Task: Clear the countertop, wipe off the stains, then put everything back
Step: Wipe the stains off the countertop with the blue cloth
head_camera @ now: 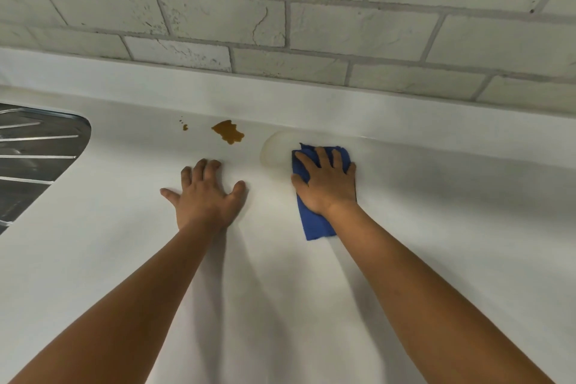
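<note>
White tabletop [405, 259] under pale brick wall [343, 25]: I see my right hand [327, 184] pressing a blue cloth [314, 224] flat, fingers straight, beside a faint smear [274, 150]. Left hand [204, 193] rests open, fingers spread, just below the brown stain [229, 131].

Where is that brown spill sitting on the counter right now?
In the head view, the brown spill lies near the back of the countertop, just beyond the left hand and left of the blue cloth.
</note>
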